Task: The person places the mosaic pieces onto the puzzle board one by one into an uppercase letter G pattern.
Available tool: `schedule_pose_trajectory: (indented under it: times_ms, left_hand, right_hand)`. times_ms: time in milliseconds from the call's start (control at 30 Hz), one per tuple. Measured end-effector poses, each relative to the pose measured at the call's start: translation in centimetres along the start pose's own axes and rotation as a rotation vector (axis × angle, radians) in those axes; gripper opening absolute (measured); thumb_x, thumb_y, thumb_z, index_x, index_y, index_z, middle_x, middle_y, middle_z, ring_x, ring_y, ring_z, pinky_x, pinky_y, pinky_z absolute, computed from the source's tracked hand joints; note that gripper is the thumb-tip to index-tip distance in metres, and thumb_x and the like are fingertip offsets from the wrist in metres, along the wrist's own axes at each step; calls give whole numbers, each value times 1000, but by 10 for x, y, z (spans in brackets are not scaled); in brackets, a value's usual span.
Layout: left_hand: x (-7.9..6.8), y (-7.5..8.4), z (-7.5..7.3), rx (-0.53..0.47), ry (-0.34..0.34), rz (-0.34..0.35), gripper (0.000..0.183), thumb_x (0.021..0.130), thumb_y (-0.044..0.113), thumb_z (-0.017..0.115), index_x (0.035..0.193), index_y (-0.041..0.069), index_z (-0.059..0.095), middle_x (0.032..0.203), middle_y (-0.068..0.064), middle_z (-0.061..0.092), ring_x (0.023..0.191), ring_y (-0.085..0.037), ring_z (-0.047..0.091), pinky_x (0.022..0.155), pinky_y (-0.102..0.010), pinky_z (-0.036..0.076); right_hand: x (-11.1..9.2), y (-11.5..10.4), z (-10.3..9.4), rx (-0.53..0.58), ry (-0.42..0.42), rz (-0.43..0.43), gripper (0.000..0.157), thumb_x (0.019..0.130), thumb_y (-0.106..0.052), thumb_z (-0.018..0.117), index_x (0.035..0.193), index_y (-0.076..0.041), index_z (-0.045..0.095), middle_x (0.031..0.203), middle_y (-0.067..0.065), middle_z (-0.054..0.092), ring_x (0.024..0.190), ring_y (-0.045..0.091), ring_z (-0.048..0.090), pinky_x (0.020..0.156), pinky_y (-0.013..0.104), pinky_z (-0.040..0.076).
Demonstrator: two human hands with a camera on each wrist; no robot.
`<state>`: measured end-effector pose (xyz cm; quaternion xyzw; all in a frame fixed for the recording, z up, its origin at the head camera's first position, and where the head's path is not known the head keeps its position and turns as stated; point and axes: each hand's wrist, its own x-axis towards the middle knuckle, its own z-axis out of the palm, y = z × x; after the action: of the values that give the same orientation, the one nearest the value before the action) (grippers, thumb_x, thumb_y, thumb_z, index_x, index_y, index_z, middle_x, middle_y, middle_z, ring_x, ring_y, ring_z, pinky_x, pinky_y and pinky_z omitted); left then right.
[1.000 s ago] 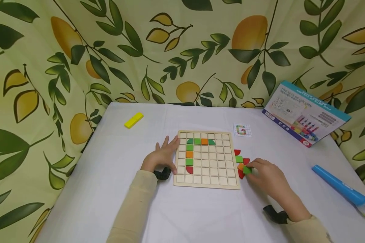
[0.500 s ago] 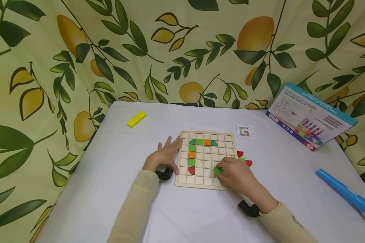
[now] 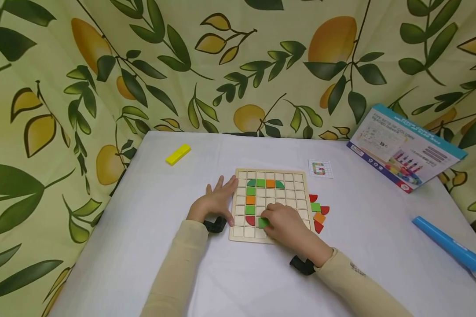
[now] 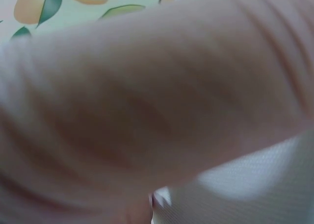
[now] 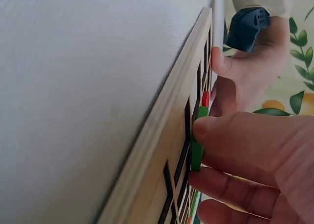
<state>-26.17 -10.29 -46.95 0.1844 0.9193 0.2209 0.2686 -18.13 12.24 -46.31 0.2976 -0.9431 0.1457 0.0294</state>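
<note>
Green sq. tile (image 3: 263,223) shifted L since prev. frame, now just R of red qtr-round tile (image 3: 250,220) on wooden grid bd. (image 3: 293,193); R hand (image 3: 287,224) pinches it. L hand (image 3: 212,204), spread, touches bd.'s L edge.

Room lies beyond the board (image 3: 269,192), but the left fingers (image 3: 228,185) block its left edge and loose tiles (image 3: 315,207) its right.

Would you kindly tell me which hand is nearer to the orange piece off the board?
Right: the right hand holds a green piece at the board, left of the orange piece; the left hand touches the board's opposite edge.
</note>
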Motion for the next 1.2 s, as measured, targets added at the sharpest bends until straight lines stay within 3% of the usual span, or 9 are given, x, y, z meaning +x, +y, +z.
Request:
schedule_pose_trajectory:
  times_ms: [533,667,833,967,1200]
  left_hand:
    - [-2,1,-1,-10,3,8,136,45,31,91,149,19,4,154,5,-7,138,-24,-19,104,-60,-12]
    - [-2,1,0,0,9,9,136,45,32,91,150,18,5,155,4,-6,138,-25,-18,104,-61,-11]
    - [0,2,0,0,14,9,136,45,31,91,150,18,5,155,5,-6,138,-26,-18,104,-61,-11]
    - [0,2,0,6,12,2,136,45,30,91,150,18,5,155,5,-7,138,-25,-19,104,-60,-11]
    - [-1,1,2,0,13,5,136,45,28,92,150,19,4,154,6,-7,138,-24,-19,104,-60,-12]
  right_hand:
    - [8,-5,0,15,-53,28,20,73,-17,76,92,-12,73,81,-5,59,72,11,51,60,24,45]
    - [3,-1,-5,28,-25,25,28,72,-19,77,99,-12,72,88,-5,61,78,12,54,64,25,47]
    - [-17,21,-23,38,53,110,33,72,-16,78,104,-10,70,96,0,62,85,15,58,66,29,50]
    - [-39,47,-36,-10,93,185,27,72,-4,76,99,-7,71,93,4,62,79,17,58,60,30,49]
    - [-69,83,-40,-28,-14,220,27,70,-1,76,95,-9,74,88,2,61,75,16,53,64,30,50]
